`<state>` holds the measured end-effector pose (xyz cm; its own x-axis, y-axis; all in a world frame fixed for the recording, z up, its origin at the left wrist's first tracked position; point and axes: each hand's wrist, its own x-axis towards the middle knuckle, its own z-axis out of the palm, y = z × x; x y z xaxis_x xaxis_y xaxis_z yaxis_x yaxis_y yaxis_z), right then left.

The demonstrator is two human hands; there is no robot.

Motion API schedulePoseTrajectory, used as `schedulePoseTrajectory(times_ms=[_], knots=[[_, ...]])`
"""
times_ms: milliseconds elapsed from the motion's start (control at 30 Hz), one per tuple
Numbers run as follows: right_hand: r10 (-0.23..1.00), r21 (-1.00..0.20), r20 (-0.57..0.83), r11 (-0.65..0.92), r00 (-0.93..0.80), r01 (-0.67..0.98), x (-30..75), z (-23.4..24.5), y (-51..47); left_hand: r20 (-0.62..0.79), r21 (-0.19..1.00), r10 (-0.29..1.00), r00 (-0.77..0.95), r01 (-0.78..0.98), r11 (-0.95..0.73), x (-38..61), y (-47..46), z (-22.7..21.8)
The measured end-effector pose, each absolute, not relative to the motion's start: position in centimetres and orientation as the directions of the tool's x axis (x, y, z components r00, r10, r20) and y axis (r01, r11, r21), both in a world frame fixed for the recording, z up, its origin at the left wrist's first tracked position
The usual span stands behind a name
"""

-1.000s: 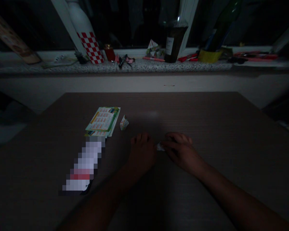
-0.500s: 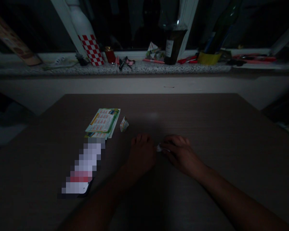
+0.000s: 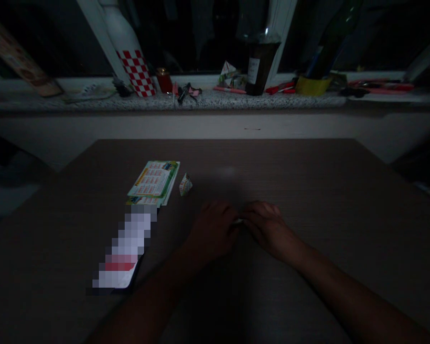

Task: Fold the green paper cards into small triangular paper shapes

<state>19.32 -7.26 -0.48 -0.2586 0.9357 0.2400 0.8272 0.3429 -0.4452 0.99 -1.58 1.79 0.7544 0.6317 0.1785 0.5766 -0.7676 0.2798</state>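
My left hand (image 3: 212, 230) and my right hand (image 3: 264, 227) rest close together on the dark brown table (image 3: 308, 181), fingers curled. Between their fingertips a small white piece of paper (image 3: 238, 221) shows only as a thin sliver; both hands pinch it. A small folded paper piece (image 3: 185, 185) lies a little to the upper left of my left hand. Beside that lies a stack of printed green-edged cards (image 3: 154, 180). The room is very dim.
A blurred flat object (image 3: 123, 251) lies on the table's left. Behind the table a speckled window sill (image 3: 200, 99) carries a white bottle with red checks (image 3: 129, 52), a dark bottle (image 3: 258, 62), a red jar (image 3: 164, 80), clips, pens and a yellow tape roll (image 3: 312, 85).
My hands have drawn closer together, and they now cover most of the white paper that showed between them before.
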Motion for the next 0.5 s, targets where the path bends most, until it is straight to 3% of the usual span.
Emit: schedulePoseTrajectory(times_ms=[133, 267, 367, 500], knots=[[0.929, -0.469, 0.257, 0.361, -0.267, 0.806, 19.5, -0.2, -7.4, 0.213, 0.183, 0.543, 0.812, 0.513, -0.839, 1.2, -1.2, 1.9], [0.882, -0.519, 0.339, 0.466, -0.328, 0.717, 19.8, 0.3, -7.6, 0.286, 0.168, 0.485, 0.826, 0.455, -0.874, 0.9, -1.4, 2.5], [0.830, -0.561, 0.450, 0.549, -0.329, 0.619, 19.9, 0.7, -7.9, 0.339, 0.223, 0.461, 0.820, 0.406, -0.886, 0.4, -2.1, 3.1], [0.790, -0.639, 0.554, 0.606, -0.262, 0.474, 19.8, 1.1, -8.3, 0.389, 0.383, 0.483, 0.785, 0.339, -0.859, 0.0, -2.9, 3.8]])
